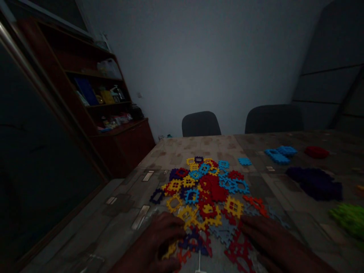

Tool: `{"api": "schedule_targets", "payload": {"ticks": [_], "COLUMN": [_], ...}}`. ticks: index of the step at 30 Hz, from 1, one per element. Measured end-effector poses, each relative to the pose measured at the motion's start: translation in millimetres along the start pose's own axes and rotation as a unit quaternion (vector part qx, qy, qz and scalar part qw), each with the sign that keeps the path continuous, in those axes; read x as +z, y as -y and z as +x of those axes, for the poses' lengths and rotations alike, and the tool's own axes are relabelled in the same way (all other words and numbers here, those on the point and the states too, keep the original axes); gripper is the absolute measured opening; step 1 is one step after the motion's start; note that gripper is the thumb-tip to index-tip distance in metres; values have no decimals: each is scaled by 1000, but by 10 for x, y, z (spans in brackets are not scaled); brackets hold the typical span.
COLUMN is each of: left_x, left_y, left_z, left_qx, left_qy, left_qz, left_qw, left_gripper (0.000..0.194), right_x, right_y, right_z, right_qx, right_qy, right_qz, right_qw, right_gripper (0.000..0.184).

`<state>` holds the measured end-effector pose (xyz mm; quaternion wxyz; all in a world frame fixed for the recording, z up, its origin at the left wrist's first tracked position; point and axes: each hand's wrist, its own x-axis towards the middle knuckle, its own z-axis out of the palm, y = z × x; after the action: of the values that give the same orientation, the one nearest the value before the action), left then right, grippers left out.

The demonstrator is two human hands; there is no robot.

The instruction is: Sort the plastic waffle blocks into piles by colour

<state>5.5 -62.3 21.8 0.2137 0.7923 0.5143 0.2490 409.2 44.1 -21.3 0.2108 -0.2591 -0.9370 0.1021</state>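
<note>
Flanking the near end of the pile of toothed pieces (210,185), the left hand (160,240) curves wide; the right hand (269,239) lies extended, its hold unclear. Tabletop (119,223) stretches leftward to its edge; chairs (201,124) stand beyond the far edge.

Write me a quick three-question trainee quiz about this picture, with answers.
1. How many chair backs show beyond the table?
2. Which pile lies just beyond the green pile: A) purple, B) yellow, C) white?
3. True or false: the purple triangular piece is closer to the right hand than to the left hand.

Key: 1. Two. 2. A. 3. False; it lies beside the left hand's fingers.
</note>
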Motion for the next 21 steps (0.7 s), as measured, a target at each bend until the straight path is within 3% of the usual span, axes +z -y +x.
{"api": "schedule_targets", "payload": {"ticks": [2, 4, 8, 11, 13, 17, 21], "left_x": [54, 93, 168, 243, 296, 358, 328], "left_y": [-7, 13, 100, 173, 200, 183, 177], "left_z": [5, 11, 9, -12, -22, -6, 21], "left_qx": [14, 22, 50, 69, 76, 51, 67], "left_qy": [28, 24, -33, -55, -65, -54, -55], "left_qz": [25, 49, 108, 146, 158, 176, 176], "left_qw": [999, 998, 992, 985, 982, 982, 980], "left_gripper": [61, 66, 52, 55, 54, 33, 36], "right_x": [48, 49, -67, -111, -90, -27, -6], "right_y": [-84, -166, -295, -378, -426, -490, -520], "right_z": [14, 54, 226, 342, 386, 441, 476], "right_qx": [13, 37, 109, 147, 159, 164, 164], "right_qy": [7, 16, 5, 5, 13, 22, 22], "right_qz": [-7, -4, -13, -22, -14, 19, 47], "right_qw": [1000, 999, 994, 989, 987, 986, 985], "right_gripper": [55, 48, 48, 52, 52, 54, 52]}}
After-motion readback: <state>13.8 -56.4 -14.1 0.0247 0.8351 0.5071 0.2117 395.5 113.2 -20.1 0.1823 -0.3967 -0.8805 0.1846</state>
